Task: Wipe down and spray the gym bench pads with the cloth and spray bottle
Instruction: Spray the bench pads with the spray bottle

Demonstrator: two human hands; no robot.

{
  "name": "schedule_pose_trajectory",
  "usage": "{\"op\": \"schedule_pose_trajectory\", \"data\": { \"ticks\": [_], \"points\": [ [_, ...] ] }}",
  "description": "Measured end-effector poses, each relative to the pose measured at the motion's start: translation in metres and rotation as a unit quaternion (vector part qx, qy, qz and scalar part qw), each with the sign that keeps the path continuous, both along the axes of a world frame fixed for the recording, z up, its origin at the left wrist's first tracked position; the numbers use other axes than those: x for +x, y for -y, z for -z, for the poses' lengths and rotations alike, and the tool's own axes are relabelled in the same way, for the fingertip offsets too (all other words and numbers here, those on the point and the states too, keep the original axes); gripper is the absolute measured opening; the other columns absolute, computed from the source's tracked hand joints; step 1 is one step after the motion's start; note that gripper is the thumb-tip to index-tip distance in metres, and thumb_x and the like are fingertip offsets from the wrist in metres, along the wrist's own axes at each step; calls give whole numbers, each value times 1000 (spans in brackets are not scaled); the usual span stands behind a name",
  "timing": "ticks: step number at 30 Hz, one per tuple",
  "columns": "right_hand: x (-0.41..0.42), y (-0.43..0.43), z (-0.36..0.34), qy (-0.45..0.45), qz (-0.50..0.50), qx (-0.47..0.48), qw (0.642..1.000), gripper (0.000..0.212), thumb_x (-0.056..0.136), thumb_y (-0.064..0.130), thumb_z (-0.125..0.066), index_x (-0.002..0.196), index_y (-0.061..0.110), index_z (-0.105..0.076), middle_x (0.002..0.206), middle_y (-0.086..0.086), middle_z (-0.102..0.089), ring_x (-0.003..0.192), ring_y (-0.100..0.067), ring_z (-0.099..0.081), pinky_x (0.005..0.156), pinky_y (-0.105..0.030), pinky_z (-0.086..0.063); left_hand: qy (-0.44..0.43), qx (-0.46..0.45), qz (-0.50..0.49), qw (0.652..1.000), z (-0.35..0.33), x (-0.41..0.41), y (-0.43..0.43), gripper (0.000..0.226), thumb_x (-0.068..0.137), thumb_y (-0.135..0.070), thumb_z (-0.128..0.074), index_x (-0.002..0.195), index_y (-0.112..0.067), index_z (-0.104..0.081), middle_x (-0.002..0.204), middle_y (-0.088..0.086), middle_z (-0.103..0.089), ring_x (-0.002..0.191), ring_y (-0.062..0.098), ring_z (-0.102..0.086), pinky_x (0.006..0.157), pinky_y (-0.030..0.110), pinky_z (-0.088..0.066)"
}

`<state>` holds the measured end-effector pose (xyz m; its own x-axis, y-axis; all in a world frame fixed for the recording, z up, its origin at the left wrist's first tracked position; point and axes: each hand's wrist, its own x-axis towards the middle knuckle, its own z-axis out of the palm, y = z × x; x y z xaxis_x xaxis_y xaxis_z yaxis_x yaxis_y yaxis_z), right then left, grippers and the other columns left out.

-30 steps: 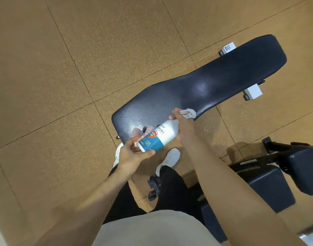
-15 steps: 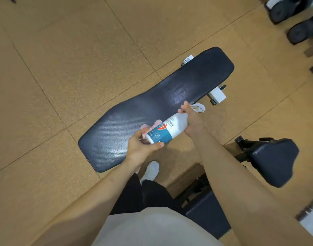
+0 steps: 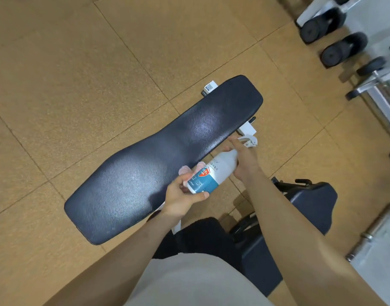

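Both sets of fingers [image 3: 198,196] grip the spray bottle [image 3: 214,171]: left hand [image 3: 180,195] at base, right hand [image 3: 244,160] at neck.

Floor [image 3: 79,74]: open tiles left of and beyond the bench pad [image 3: 145,168]; free passage.
Pad top: open from above along its length.
Pad's near edge, middle: taken up by left hand [image 3: 180,195], right hand [image 3: 242,161] and spray bottle [image 3: 211,173].
Near right: second dark pad [image 3: 311,208] on a frame, just beside the right forearm.
Far right: dumbbells [image 3: 342,49] on a rack [image 3: 379,93].
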<state>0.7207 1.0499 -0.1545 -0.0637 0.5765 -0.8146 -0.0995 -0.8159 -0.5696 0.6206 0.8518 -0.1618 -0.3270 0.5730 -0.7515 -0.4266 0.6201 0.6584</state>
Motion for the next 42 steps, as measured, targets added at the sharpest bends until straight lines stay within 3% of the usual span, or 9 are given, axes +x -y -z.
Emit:
{"op": "schedule_pose_trajectory", "data": {
  "ticks": [5, 10, 15, 18, 21, 28, 31, 34, 42],
  "points": [
    [2, -41, -12, 59, -47, 104, 992, 19, 87, 14, -81, 101, 17, -69, 91, -10, -69, 68, -19, -67, 77, -39, -60, 25, 16, 37, 999, 2, 2, -46, 55, 70, 6, -87, 109, -25, -63, 99, -14, -69, 81, -13, -67, 66, 8, -51],
    [-11, -77, -25, 124, -125, 182, 968, 17, 92, 17, -75, 84, 14, -61, 67, -2, -67, 54, -13, -66, 63, -33, -58, 41, 14, 49, 998, 9, 19, -90, 57, 67, 7, -87, 116, -14, -68, 103, -7, -73, 88, 2, -72, 70, 14, -54],
    [8, -107, -24, 128, -205, 203, 949, 15, 92, 22, -75, 88, 14, -63, 65, 5, -71, 62, -18, -71, 73, -37, -59, 41, 5, 26, 999, 17, 53, -126, 59, 67, 7, -85, 118, -14, -67, 108, 1, -73, 89, 5, -70, 73, 15, -54],
    [27, -127, -27, 106, -210, 239, 942, 10, 91, 14, -76, 91, 16, -65, 80, 2, -71, 62, -20, -71, 67, -34, -59, 49, 6, 29, 998, 19, 74, -147, 61, 63, -3, -89, 117, -20, -67, 110, -1, -75, 96, 9, -72, 86, 26, -57],
    [53, -147, -29, 136, -213, 252, 934, 21, 92, 23, -75, 80, 14, -60, 62, 5, -69, 63, -19, -72, 77, -43, -59, 45, 3, 43, 998, 18, 95, -170, 67, 57, -11, -92, 117, -28, -68, 105, -11, -76, 99, 9, -72, 98, 35, -55],
    [130, -196, -44, 93, -146, 279, 945, 11, 91, 12, -76, 96, 9, -66, 87, -5, -72, 69, -22, -70, 73, -41, -61, 40, 18, 83, 996, 7, 148, -230, 73, 60, -3, -92, 125, -24, -67, 117, -24, -67, 114, 7, -65, 104, 35, -52],
    [156, -213, -47, 125, -90, 266, 951, 18, 92, 20, -75, 81, 17, -62, 69, -1, -70, 60, -18, -67, 73, -41, -57, 39, 46, 95, 994, 2, 165, -253, 71, 63, 3, -88, 126, -23, -67, 130, -21, -62, 117, 6, -62, 99, 26, -53],
    [184, -229, -50, 128, -10, 257, 958, 21, 94, 19, -74, 81, 22, -57, 58, 5, -64, 57, -20, -65, 77, -44, -57, 26, 65, 110, 991, -5, 179, -278, 68, 66, 12, -82, 125, -18, -66, 116, -21, -64, 105, 3, -64, 91, 19, -53],
    [230, -250, -56, 130, 54, 229, 963, 22, 95, 23, -73, 105, 5, -65, 60, 6, -68, 55, -16, -67, 72, -42, -59, 33, 69, 173, 982, -11, 205, -310, 67, 69, 11, -79, 125, -24, -66, 111, -35, -61, 99, -9, -62, 101, 31, -53]
  ]
}}
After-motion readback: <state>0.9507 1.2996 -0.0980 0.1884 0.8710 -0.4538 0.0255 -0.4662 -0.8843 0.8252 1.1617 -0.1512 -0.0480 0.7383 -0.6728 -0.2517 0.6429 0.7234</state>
